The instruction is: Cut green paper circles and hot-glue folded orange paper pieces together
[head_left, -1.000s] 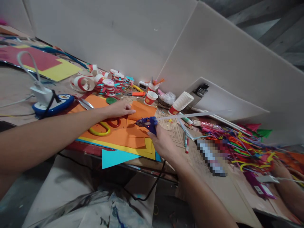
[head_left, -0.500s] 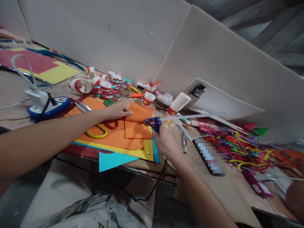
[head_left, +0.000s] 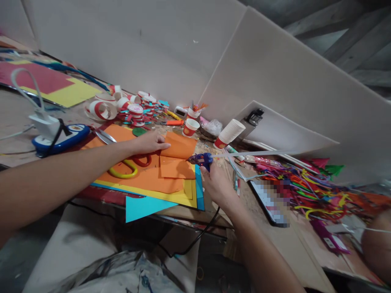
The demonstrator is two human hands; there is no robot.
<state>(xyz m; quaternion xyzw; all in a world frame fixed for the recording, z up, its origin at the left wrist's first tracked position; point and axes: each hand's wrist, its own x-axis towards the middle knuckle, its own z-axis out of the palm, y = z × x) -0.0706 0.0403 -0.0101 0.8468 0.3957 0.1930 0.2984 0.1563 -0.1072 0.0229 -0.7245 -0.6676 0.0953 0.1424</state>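
My right hand (head_left: 215, 181) is wrapped round a blue glue gun (head_left: 201, 159), with a long clear glue stick (head_left: 250, 154) out of its back. The gun's nozzle points left, over a folded piece of orange paper (head_left: 179, 167). My left hand (head_left: 153, 142) presses on the upper flap of that paper (head_left: 180, 144), its fingers bent and closed on the left edge. Below lie larger orange, yellow and blue sheets. Scissors with yellow and red handles (head_left: 125, 169) rest on the orange sheet beneath my left forearm.
Paper cups (head_left: 229, 133) stand stacked behind the gun, near a single cup (head_left: 191, 127). A blue power strip (head_left: 61, 139) sits at the left, a phone (head_left: 269, 203) at the right. Colourful pipe cleaners (head_left: 320, 187) are heaped farther right. A person's arm shows at the right edge.
My right hand has moved the glue gun slightly to the right, so its nozzle now sits nearer the paper's right edge. My left hand has stayed on the paper.
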